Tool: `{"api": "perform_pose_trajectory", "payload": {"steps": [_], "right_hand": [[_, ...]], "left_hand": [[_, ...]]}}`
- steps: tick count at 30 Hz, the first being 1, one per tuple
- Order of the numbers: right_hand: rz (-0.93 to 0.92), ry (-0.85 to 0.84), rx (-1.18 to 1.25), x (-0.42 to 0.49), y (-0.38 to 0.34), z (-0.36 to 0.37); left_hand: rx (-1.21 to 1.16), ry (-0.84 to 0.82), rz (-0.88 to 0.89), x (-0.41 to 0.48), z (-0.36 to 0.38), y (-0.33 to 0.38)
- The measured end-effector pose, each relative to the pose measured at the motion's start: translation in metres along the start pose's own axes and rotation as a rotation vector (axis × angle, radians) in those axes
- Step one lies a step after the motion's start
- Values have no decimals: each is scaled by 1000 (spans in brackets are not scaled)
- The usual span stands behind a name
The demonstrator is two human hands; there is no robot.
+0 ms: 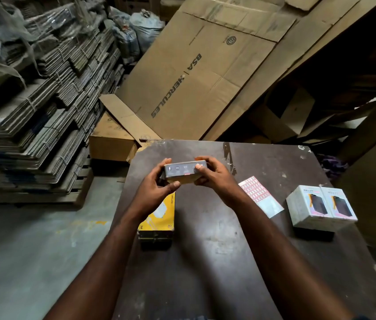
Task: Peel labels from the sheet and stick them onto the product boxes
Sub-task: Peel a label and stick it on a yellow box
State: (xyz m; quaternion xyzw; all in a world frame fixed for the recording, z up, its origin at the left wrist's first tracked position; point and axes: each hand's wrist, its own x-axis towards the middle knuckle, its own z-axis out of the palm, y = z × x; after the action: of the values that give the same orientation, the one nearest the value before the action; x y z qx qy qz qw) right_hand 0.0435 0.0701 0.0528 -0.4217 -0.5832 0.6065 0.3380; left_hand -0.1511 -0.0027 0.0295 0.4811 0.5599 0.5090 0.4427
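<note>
Cardboard on every side: bundled flat cartons (32, 112) stacked high on the left, a big printed carton (194, 88) leaning at the back, and in front a dark, scuffed table (205, 239). Up over the far part of that table, both hands are on one grey box (183, 169), held clear of the surface with its long side running left to right and its icon-printed face turned toward the camera. The left hand (159, 184) wraps the left end, thumb underneath; the right hand (214, 179) clamps the right end, fingers curled over the top edge. Whether a label already sits on that face is too small to tell. Now the relation that matters: the label sheet (259, 196) lies flat on the table to the right of the grip and a little nearer the body, its long axis slanting from far-left to near-right. It sits just beside the right wrist, so the right hand looks the natural one to reach for a peel while the left keeps the box. Beyond the sheet stand two white product boxes (321, 206), side by side and touching; a yellow box (159, 218) lies under the left forearm.
</note>
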Motion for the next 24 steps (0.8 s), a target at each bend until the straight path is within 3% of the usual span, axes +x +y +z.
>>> {"api": "perform_pose_trajectory", "payload": {"steps": [6,10,19,24], "right_hand": [[-32,-36,22,-17,-11,-6],[-54,56,-75,-28,-9,-13],[-95,224,-316,-62,3,-38],[-188,207,-437,-75,-2,-61]], "left_hand": [[186,174,110,-4,3,7],[280,192,126,-11,13,12],[163,141,47,-30,59,18],[162,164,32,-35,97,22]]}}
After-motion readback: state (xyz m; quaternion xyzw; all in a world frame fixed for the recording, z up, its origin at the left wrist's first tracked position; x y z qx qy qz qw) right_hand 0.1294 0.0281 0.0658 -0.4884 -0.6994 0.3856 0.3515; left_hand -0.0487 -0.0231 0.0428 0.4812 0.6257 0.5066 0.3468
